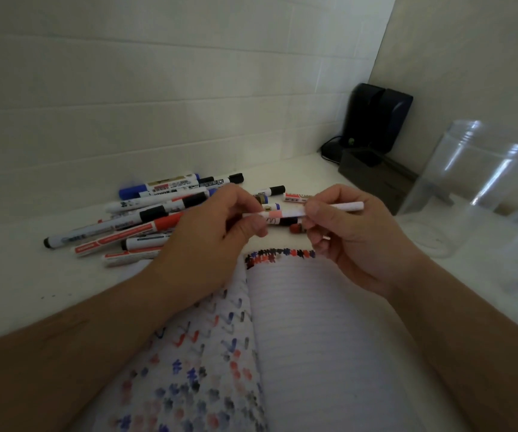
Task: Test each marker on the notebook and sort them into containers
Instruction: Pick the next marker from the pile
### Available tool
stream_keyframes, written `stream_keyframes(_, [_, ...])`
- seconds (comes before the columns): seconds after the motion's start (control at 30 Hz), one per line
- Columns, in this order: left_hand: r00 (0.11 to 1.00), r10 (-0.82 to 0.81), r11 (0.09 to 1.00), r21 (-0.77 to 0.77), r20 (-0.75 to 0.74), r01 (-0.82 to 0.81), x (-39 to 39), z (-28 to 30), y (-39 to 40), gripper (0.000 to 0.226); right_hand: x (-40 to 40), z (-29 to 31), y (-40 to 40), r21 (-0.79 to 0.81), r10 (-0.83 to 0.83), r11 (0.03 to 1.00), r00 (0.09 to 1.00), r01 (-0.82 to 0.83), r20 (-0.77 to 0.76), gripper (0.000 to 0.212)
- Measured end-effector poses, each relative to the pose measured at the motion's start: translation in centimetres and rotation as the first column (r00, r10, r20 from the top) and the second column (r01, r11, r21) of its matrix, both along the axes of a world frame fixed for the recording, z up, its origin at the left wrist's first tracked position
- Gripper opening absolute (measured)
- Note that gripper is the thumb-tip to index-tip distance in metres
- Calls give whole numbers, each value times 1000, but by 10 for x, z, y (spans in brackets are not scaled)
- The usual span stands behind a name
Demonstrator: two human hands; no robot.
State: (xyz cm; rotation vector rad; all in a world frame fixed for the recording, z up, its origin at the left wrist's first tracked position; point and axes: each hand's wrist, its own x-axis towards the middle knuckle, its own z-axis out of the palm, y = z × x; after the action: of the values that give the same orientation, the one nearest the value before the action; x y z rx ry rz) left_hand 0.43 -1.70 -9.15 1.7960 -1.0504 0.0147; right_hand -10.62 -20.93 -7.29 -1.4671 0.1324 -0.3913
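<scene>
Surface: white tabletop (33, 285) set against a white tiled wall (157, 88).
Notebook (313, 338): lies open nearest the viewer; left page covered in blue, red and black test marks, right lined page carries a single row of marks along its top edge.
Left hand (210, 235): raised over the notebook's top edge; thumb and fingers pinch one end of the held marker.
Right hand (351, 232): level with the left hand; fingers curled and clamped round the other end of the same marker.
Held marker (285, 214): white barrel with pink band, horizontal between both hands, above the notebook.
Marker pile (157, 213): loose on the tabletop behind the left hand; black, blue and red caps.
Clear container (469, 188): upright at right, beside the notebook.
Black device (376, 120): far corner.
</scene>
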Motion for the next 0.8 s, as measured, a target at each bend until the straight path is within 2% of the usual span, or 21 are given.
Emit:
stream_keyframes(0.03, [999,20,999,-44,-35,-22,2,1,1,1,-1,2,0,-37,-8,999,999,10,39,1])
stream_keyframes(0.1, [994,43,992,-112,-96,-53,4,3,2,13,-4,2,-2,-118,-27,992,995,38,97,12])
stream_keyframes(0.13, [992,44,990,-130,-122,-60,5,3,2,17,-5,2,-2,-215,-53,973,992,78,118,14])
stream_keyframes(0.2, [988,48,986,-151,-150,-70,6,2,1,11,-5,1,0,-453,-107,877,985,157,135,14])
stream_keyframes(0.23, [987,58,986,-149,-151,-80,7,1,0,7,-5,0,1,-520,-128,836,984,175,125,13])
stream_keyframes(0.37, [990,101,988,-110,-98,-111,9,-2,1,9,-2,-6,4,-499,-163,848,984,177,71,10])
stream_keyframes(0.47, [990,141,985,-100,-20,-142,10,-2,-1,11,4,-9,8,-479,-197,851,976,216,91,14])
stream_keyframes(0.63, [967,222,969,-141,123,-205,13,2,-2,10,8,-5,16,-439,-206,870,975,223,89,13])
stream_keyframes(0.73, [948,212,977,-67,236,-202,10,4,0,13,7,-1,12,-548,-201,807,975,220,95,20])
stream_keyframes(0.8, [934,150,978,89,323,-188,9,6,0,19,1,1,8,-658,-240,719,969,221,63,12])
